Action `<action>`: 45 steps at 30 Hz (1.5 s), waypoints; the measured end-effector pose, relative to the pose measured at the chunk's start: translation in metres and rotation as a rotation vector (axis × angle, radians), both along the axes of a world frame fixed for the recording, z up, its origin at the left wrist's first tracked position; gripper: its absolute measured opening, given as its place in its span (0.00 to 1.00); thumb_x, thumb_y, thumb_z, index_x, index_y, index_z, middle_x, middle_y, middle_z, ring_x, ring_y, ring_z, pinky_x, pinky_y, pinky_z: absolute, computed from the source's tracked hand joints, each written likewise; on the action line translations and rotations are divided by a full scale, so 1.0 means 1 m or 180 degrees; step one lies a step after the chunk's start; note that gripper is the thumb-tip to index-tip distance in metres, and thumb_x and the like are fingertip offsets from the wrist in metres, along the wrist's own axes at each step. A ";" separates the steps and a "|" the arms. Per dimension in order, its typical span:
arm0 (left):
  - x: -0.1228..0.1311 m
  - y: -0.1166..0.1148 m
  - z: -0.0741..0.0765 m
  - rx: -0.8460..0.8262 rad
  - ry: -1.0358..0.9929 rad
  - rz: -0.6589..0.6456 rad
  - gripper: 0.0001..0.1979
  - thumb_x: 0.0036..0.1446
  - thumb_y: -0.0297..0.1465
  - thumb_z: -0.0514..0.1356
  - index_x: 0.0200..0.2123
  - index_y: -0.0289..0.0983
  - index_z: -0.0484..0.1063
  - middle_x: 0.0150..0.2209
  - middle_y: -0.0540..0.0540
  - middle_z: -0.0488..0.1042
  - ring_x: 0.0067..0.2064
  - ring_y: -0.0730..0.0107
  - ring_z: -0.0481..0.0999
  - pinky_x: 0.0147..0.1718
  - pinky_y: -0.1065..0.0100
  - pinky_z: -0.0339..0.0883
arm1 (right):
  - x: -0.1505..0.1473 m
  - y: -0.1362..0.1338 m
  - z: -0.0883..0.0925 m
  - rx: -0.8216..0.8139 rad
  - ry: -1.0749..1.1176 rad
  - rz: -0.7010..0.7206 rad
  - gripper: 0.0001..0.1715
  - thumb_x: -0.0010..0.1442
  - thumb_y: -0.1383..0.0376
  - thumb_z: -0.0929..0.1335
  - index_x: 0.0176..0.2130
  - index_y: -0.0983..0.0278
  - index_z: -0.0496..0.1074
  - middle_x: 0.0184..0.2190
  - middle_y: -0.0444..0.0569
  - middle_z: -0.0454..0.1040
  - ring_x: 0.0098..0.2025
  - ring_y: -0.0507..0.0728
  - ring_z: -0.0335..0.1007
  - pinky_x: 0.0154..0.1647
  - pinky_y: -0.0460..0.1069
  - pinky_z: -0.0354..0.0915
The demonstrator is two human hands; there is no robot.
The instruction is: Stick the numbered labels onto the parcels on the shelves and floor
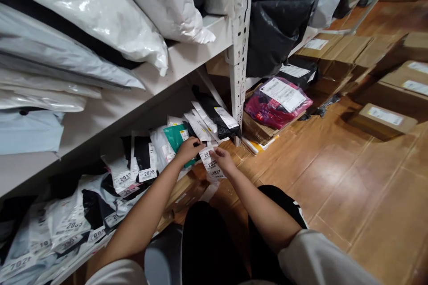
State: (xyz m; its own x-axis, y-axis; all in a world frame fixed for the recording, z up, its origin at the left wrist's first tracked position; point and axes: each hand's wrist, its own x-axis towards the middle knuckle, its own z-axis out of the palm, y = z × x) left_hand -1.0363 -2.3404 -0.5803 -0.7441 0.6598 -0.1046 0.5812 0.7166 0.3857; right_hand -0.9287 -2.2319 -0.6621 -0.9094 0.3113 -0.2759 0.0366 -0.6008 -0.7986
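My right hand (223,160) pinches a white strip of printed number labels (212,165) near its upper right edge; 2036 and 2037 can be read on it. At the strip's top end, the fingers of my left hand (189,149) are closed, and their tips meet its edge. Right behind my left hand lies a green plastic mailer bag (174,137). Beyond it lean white mailer bags (199,125) and a black mailer bag (217,116) with a shipping label. The strip hangs down toward the floor.
A white shelf upright (238,53) stands just beyond my hands, and a loaded shelf edge (187,55) runs above the lower row. Numbered bags (123,176) fill the lower left. A pink parcel (279,100) and cardboard boxes (384,120) sit to the right.
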 end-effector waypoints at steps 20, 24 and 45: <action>0.015 0.008 -0.002 -0.0613 0.0384 0.0262 0.13 0.62 0.39 0.52 0.38 0.36 0.69 0.39 0.42 0.70 0.41 0.60 0.73 0.40 0.63 0.65 | -0.020 -0.016 -0.018 0.0204 -0.0409 -0.0478 0.26 0.42 0.45 0.73 0.20 0.65 0.67 0.15 0.39 0.64 0.18 0.47 0.52 0.19 0.44 0.49; 0.019 0.009 0.000 -0.0790 0.0479 0.0267 0.16 0.64 0.43 0.50 0.40 0.37 0.68 0.42 0.41 0.72 0.45 0.59 0.74 0.41 0.63 0.65 | -0.017 -0.012 -0.019 0.0220 -0.0362 -0.0293 0.26 0.40 0.46 0.74 0.25 0.67 0.73 0.17 0.41 0.67 0.19 0.48 0.55 0.20 0.43 0.52; 0.037 0.022 -0.003 -0.1167 0.1196 0.0708 0.26 0.60 0.42 0.55 0.52 0.25 0.62 0.48 0.28 0.67 0.48 0.46 0.71 0.43 0.56 0.67 | 0.065 -0.012 0.013 -0.0597 -0.0896 0.0063 0.24 0.38 0.50 0.77 0.21 0.64 0.69 0.19 0.47 0.73 0.18 0.51 0.63 0.19 0.46 0.57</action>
State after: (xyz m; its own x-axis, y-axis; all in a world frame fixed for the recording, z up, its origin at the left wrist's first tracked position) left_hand -0.9990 -2.3183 -0.5835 -0.8913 0.4534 0.0015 0.4502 0.8855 -0.1153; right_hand -0.8641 -2.2438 -0.6495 -0.7948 0.2144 -0.5677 0.2530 -0.7332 -0.6312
